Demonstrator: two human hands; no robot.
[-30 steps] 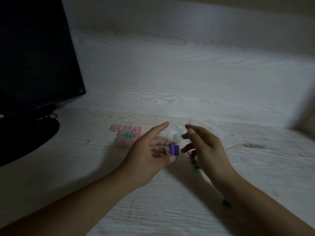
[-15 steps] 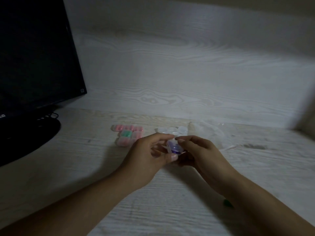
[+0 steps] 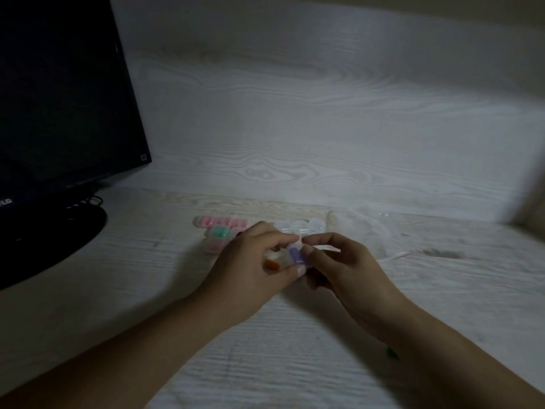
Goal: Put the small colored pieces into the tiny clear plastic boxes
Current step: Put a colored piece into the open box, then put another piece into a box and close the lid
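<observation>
A: Both hands have come together now, just past the centre of the pale wood-grain counter (image 3: 118, 305). A second ago the tiny clear plastic box (image 3: 298, 255) stood open between them with its lid up.

B: And now the lid looks pressed down, I'd say. The left hand (image 3: 250, 273) pinches the box between thumb and curled forefinger, and the right hand (image 3: 342, 264) has closed in at its three o'clock side, fingertips (image 3: 308, 249) curled onto the top edge.

A: The small purple pieces (image 3: 295, 253) show through the clear wall. So they're inside, held just above the counter.

B: There's a small orange piece (image 3: 271, 263) too, peeking out under the left hand's fingers at nine o'clock of the box. Tucked in the palm or in another box, I can't tell.

A: What does it mean for the job?

B: My guess: this box is being snapped shut, one more filled. At eleven o'clock of the hands sit the filled clear boxes with pink and green pieces (image 3: 219, 231); at twelve o'clock, a row of empty clear boxes (image 3: 298, 225).

A: A loose green piece (image 3: 392, 352) lies by the right wrist at five o'clock. More remains to be done.

B: The black monitor (image 3: 59, 98) stands well apart at ten o'clock.
</observation>
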